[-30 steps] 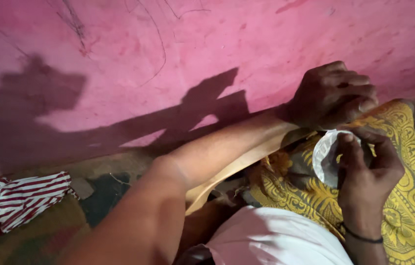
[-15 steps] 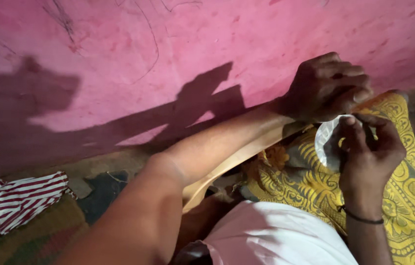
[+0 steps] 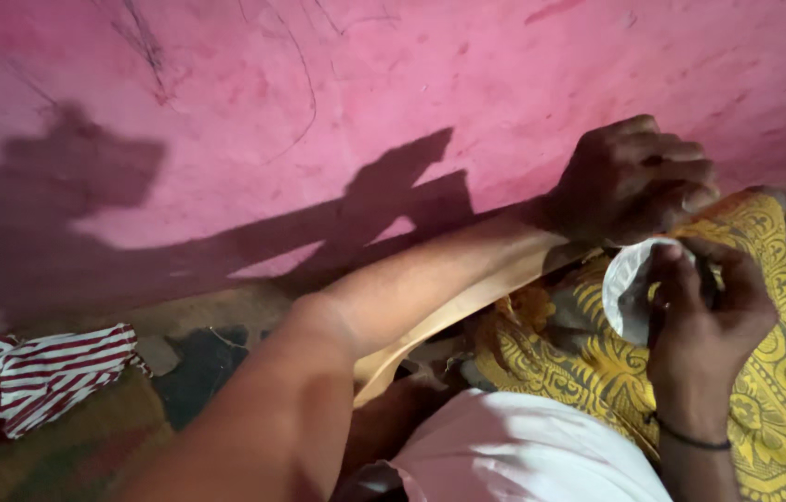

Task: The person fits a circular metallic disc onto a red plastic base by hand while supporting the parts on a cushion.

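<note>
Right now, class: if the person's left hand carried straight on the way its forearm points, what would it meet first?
Probably the pink wall. The left hand points up and right above the yellow patterned cloth, close to the wall, though depth is unclear.

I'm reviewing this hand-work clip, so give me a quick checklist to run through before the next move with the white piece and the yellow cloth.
1. Right hand has a grip on the white piece: ok.
2. Left hand closed at the edge of the yellow cloth: ok.
3. What the left hand pinches: cannot tell, fingers hide it.
4. White piece fully in view: not ok, the hands cover part of it.
5. Striped cloth lies apart from both hands: ok.
</note>
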